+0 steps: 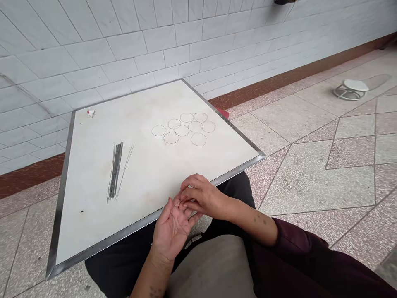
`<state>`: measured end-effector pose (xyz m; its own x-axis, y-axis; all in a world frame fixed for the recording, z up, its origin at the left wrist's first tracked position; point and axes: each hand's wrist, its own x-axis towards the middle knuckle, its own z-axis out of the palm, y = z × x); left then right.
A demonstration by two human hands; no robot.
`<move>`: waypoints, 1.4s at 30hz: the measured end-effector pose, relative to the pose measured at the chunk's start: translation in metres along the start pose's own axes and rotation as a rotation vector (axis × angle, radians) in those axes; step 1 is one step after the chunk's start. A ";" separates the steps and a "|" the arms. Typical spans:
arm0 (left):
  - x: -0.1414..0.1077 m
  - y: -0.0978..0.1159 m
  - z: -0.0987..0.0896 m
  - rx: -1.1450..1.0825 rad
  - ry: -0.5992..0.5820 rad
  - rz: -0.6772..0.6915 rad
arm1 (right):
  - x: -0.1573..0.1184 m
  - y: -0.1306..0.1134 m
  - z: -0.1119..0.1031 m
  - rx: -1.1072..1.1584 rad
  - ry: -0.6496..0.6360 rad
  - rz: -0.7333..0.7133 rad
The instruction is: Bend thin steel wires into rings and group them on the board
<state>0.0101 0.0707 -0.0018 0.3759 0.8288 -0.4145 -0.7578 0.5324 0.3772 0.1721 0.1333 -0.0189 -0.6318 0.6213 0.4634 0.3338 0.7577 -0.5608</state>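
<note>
At the table's front edge, my left hand (173,231) is turned palm up, with a thin wire (173,209) bent in a curve over its palm and fingers. My right hand (204,196) comes over from the right, its fingers pinched on the wire at my left fingertips. The fingers partly hide the ends of the wire. Several thin wire rings (198,139) lie in a loose group on the far right part of the table, some overlapping. Left of them is a bundle of straight wires (115,171), with a couple of loose wires (125,167) beside it.
The white table (145,174) has a metal rim and stands near a tiled wall (124,54). A small red and white object (91,113) sits at its far left corner. A white round stool (353,87) stands on the floor at the right. My legs are under the front edge.
</note>
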 end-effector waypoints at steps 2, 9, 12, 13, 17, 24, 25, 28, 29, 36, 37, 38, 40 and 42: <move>0.001 -0.002 0.000 0.018 0.001 -0.002 | -0.001 0.003 0.005 0.014 0.038 0.016; 0.001 -0.001 -0.011 0.187 0.140 0.084 | -0.002 0.005 0.003 0.038 0.082 0.012; -0.001 0.003 -0.017 0.265 0.155 0.099 | -0.002 0.004 0.001 0.035 0.066 -0.010; -0.002 0.004 -0.019 0.277 0.147 0.096 | -0.002 0.005 0.000 0.037 0.057 -0.026; -0.006 0.009 -0.019 0.287 0.108 0.082 | -0.001 0.007 0.001 0.033 0.033 -0.106; -0.008 0.010 -0.014 0.354 0.067 0.071 | 0.000 0.006 -0.005 0.032 0.034 -0.255; -0.009 0.010 -0.014 0.362 0.071 0.074 | 0.000 0.006 -0.006 0.029 0.031 -0.268; -0.009 0.010 -0.015 0.381 0.088 0.070 | -0.001 0.006 -0.006 -0.001 0.007 -0.262; -0.009 0.010 -0.016 0.387 0.090 0.065 | -0.001 0.005 -0.006 -0.013 -0.003 -0.254; -0.009 0.011 -0.017 0.401 0.056 0.016 | 0.000 0.000 -0.009 -0.021 -0.052 -0.251; -0.010 0.011 -0.016 0.398 0.055 0.008 | 0.000 -0.001 -0.010 -0.015 -0.061 -0.252; -0.010 0.011 -0.015 0.394 0.057 0.003 | -0.001 -0.001 -0.010 -0.010 -0.071 -0.251; -0.010 0.010 -0.014 0.388 0.072 -0.001 | -0.001 -0.001 -0.012 0.000 -0.074 -0.247; -0.010 0.011 -0.012 0.389 0.099 -0.004 | -0.002 0.000 -0.014 0.012 -0.071 -0.251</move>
<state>-0.0082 0.0662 -0.0041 0.3106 0.8162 -0.4872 -0.4907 0.5767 0.6532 0.1829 0.1348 -0.0102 -0.7416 0.3983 0.5398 0.1522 0.8836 -0.4429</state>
